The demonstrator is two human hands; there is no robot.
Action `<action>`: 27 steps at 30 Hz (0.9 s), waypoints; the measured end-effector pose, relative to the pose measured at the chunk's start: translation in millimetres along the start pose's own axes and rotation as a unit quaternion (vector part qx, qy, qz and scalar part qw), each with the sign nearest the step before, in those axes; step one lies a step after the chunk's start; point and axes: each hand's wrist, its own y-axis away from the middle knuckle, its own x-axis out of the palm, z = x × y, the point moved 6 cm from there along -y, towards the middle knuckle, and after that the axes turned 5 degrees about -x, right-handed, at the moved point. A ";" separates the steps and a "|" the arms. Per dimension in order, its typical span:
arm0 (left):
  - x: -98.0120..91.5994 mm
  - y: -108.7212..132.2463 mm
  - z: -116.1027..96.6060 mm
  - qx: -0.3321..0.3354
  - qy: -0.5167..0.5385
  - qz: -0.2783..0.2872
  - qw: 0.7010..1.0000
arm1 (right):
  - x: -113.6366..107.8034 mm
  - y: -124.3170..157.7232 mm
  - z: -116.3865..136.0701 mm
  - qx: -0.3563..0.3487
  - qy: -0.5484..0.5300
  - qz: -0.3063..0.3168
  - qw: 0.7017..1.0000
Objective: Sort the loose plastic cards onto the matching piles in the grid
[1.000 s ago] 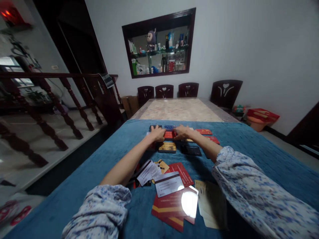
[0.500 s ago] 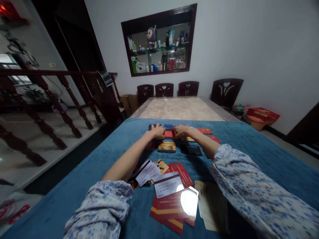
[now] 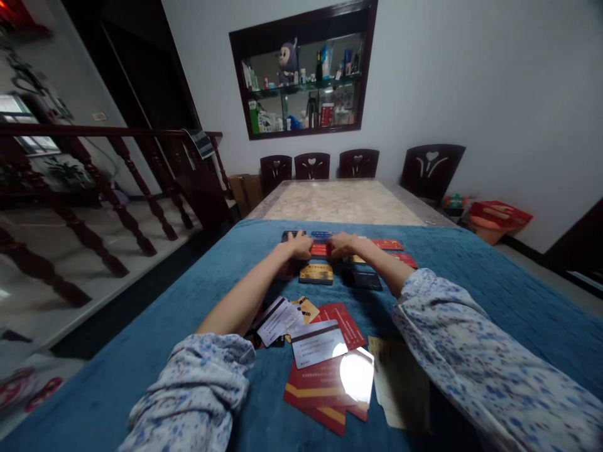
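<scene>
My left hand (image 3: 298,245) and my right hand (image 3: 343,245) are at the two sides of a stack of red cards (image 3: 321,250), fingers curled against its ends. Behind it lies a blue card stack (image 3: 321,235), and a dark stack (image 3: 293,235) sits just beyond my left fingers. Nearer to me are a gold card stack (image 3: 316,273) and a black stack (image 3: 362,279). Other red cards (image 3: 387,244) lie to the right of my right hand. Some cards under my wrists are partly hidden.
Loose white cards (image 3: 319,344), red cards (image 3: 320,381) and cream cards (image 3: 400,389) lie spread between my forearms on the blue cloth (image 3: 164,351). The bare stone tabletop (image 3: 339,201) continues beyond it. Chairs (image 3: 358,164) stand at the far end, and a wooden railing (image 3: 113,132) runs along the left.
Both hands stay at the red card stack with hardly any movement. The view has shifted slightly, and the cards lie as before.
</scene>
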 end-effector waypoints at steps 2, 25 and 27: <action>-1.5 2.3 -0.3 0.001 0.000 -0.004 1.000 | -0.8 1.5 -0.1 -0.004 0.004 -0.002 1.000; -18.4 101.8 17.7 0.011 0.061 -0.188 0.980 | -28.2 66.8 36.5 -0.118 0.038 -0.188 0.974; -16.2 111.8 18.3 0.015 0.069 -0.205 0.976 | -27.6 74.4 46.0 -0.133 0.031 -0.199 0.970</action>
